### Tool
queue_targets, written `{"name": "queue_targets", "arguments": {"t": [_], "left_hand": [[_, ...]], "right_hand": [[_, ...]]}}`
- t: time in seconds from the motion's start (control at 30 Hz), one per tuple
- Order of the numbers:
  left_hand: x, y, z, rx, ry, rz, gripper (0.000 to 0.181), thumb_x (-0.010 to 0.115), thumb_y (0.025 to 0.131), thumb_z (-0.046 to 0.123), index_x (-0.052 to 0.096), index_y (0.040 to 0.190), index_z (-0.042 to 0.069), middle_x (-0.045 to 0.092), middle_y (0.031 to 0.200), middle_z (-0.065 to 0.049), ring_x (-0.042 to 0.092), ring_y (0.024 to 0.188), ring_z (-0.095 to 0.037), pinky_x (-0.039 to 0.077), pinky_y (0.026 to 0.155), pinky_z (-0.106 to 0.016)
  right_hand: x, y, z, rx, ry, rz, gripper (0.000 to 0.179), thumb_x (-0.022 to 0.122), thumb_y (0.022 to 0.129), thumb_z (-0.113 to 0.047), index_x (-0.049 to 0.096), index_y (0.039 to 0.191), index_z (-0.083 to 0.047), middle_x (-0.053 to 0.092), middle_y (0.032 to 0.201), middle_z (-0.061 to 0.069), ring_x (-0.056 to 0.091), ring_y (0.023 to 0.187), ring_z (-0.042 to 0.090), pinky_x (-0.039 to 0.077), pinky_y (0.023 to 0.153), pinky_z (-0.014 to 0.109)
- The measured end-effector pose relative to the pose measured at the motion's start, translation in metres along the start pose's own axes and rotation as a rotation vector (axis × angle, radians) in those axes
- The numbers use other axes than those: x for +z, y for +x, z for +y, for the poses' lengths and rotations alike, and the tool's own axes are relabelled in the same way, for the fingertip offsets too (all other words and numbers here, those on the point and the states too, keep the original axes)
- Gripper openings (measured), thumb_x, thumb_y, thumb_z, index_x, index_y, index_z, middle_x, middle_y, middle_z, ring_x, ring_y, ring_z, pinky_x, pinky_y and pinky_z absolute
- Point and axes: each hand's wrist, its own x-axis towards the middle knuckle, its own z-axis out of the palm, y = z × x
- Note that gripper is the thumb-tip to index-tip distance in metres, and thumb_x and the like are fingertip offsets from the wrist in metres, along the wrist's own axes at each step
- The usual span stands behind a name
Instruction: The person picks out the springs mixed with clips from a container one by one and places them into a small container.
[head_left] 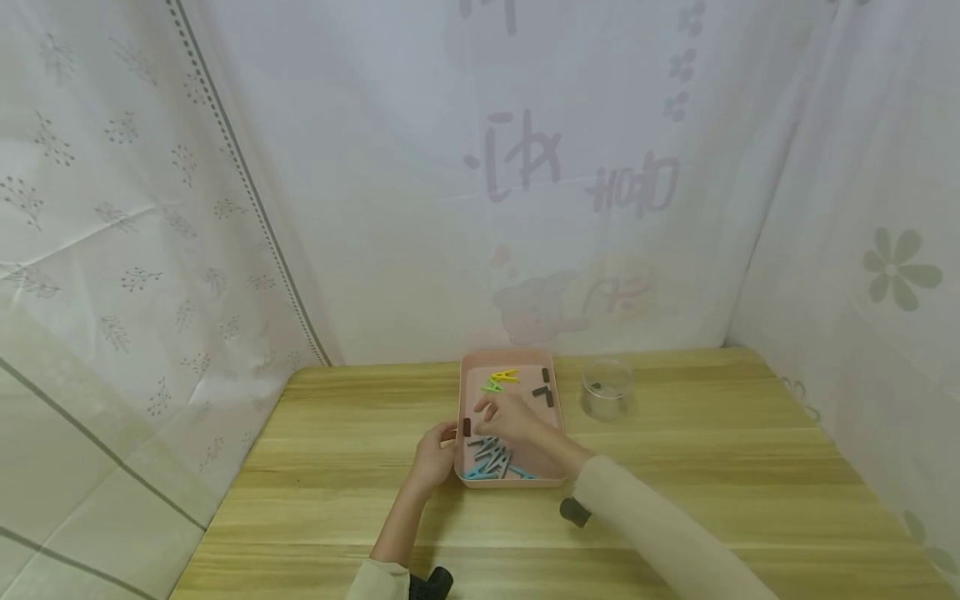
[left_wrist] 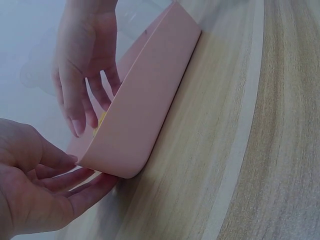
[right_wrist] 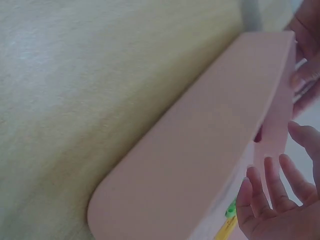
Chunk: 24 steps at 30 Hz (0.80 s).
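A pink tray (head_left: pixel 471 360) holds several clothespins and small blocks. My left hand (head_left: pixel 435 457) grips its left wall, the thumb at the rim and the fingers against the outside. Over the tray's middle hovers my right hand (head_left: pixel 513 419), its fingers loosely bent and nothing visible in them. Beyond it lie a yellow clothespin (head_left: pixel 506 377) and a green clothespin (head_left: pixel 492 387). Grey clothespins (head_left: pixel 492 455) and blue clothespins (head_left: pixel 480 472) are heaped at the near end. Along the left wall sits a dark red block (head_left: pixel 467 427); black blocks (head_left: pixel 545 376) lie at the far right.
A clear round container (head_left: pixel 606 392) with a small dark thing inside stands right of the tray on the wooden table (head_left: pixel 712 450). Printed white curtains (head_left: pixel 390 208) hang behind and on both sides. Black wrist devices (head_left: pixel 576 512) are worn near the cuffs.
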Motion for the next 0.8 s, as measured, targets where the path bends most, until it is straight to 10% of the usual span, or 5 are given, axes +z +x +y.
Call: {"name": "queue_targets", "arguments": {"t": [0.8], "left_hand": [[0.001,0.002,-0.003,0.000,-0.001,-0.001,0.036,0.054,0.099,0.004,0.055,0.131,-0.013,0.059,0.126,-0.031,0.054,0.122,-0.046,0.052,0.095,-0.053]], "right_hand": [[0.017,0.010,0.004,0.015,-0.029,-0.027,0.027,0.072,0.089,-0.005,0.066,0.114,0.002,0.067,0.094,0.011,0.059,0.078,0.015,0.051,0.067,0.029]]}}
